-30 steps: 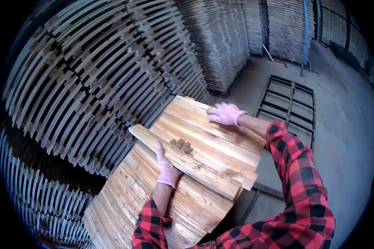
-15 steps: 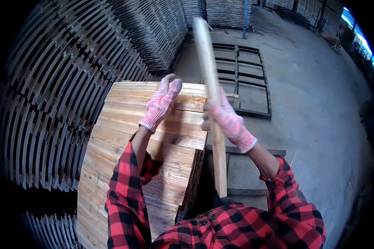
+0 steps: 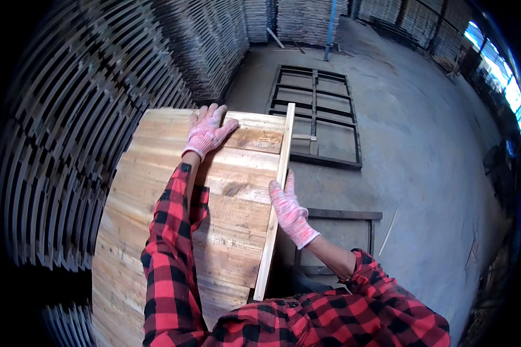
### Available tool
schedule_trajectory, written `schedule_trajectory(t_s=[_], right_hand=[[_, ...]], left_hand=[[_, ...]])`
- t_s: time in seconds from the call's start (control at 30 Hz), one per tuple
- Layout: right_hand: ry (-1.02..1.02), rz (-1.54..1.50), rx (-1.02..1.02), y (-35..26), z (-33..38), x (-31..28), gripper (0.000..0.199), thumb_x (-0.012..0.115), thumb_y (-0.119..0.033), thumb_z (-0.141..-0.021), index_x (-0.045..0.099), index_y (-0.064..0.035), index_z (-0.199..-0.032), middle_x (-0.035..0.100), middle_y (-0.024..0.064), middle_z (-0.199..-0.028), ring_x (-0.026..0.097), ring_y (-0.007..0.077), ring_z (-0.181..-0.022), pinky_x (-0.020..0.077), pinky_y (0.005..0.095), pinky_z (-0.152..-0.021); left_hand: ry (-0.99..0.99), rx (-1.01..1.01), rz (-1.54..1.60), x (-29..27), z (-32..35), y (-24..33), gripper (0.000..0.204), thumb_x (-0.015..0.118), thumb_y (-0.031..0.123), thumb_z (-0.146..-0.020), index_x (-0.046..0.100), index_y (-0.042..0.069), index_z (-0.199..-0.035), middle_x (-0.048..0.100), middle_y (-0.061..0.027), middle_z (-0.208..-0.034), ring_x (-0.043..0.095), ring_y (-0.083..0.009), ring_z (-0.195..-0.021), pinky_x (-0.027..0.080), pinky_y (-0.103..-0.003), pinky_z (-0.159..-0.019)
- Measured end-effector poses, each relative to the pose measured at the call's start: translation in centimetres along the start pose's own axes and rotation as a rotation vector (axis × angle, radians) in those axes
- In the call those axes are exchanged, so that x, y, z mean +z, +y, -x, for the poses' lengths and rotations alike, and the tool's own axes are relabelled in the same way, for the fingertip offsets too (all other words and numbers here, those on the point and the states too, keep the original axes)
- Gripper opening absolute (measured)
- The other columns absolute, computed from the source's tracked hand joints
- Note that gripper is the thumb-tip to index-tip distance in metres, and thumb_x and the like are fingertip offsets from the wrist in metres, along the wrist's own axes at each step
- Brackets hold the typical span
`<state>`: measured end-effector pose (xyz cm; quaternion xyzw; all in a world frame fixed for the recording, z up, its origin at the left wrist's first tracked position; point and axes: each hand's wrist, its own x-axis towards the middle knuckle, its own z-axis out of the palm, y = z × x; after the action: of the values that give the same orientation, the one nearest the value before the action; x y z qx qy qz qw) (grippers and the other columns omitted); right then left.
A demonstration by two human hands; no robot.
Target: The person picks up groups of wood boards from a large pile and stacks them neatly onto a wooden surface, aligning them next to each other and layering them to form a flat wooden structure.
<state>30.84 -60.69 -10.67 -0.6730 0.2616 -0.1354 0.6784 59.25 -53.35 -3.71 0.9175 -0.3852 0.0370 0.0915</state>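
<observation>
A thin board [image 3: 275, 202], raised half a second ago, is now held on edge along the stack's [image 3: 156, 231] right edge, the right hand [image 3: 289, 211] pressed against it (fingers extended). Farther on, the left hand [image 3: 207, 130] is laid flat, fingers spread, at the stack's far edge. A metal frame [image 3: 318, 115] is seen on the floor beyond.

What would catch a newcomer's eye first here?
Two pink-gloved hands on a stack of pale wooden boards: the left hand lies flat at its far end, and the right hand presses a plank standing on edge along its right side. Beyond, a dark metal frame lies on the concrete floor.
</observation>
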Motion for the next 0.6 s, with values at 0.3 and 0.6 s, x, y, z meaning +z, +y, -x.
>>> schedule_trajectory(t_s=[0.3, 0.6], right_hand=[[0.032, -0.468, 0.0, -1.8, 1.0, -6.9, 0.054, 0.056, -0.057, -0.098, 0.052, -0.008, -0.12, 0.061, 0.0116, -0.092, 0.065, 0.0242, -0.074, 0.0611, 0.0434, -0.068], [-0.19, 0.194, -0.063, 8.7, 8.2, -6.6, 0.054, 0.041, -0.027, -0.109, 0.032, -0.0007, -0.155, 0.033, 0.0197, -0.16, 0.028, 0.0295, -0.15, 0.0214, 0.0419, -0.124]], left_hand=[[0.031, 0.268, 0.124, -2.0, 12.6, -4.5, 0.069, 0.053, 0.06, -0.096, 0.052, 0.004, -0.135, 0.053, -0.0206, -0.129, 0.048, -0.0369, -0.125, 0.034, -0.046, -0.109], [-0.173, -0.155, 0.059, -9.9, 44.6, -4.0, 0.084, 0.055, 0.061, -0.093, 0.037, 0.005, -0.152, 0.035, -0.0271, -0.154, 0.024, -0.0472, -0.147, 0.016, -0.052, -0.122]])
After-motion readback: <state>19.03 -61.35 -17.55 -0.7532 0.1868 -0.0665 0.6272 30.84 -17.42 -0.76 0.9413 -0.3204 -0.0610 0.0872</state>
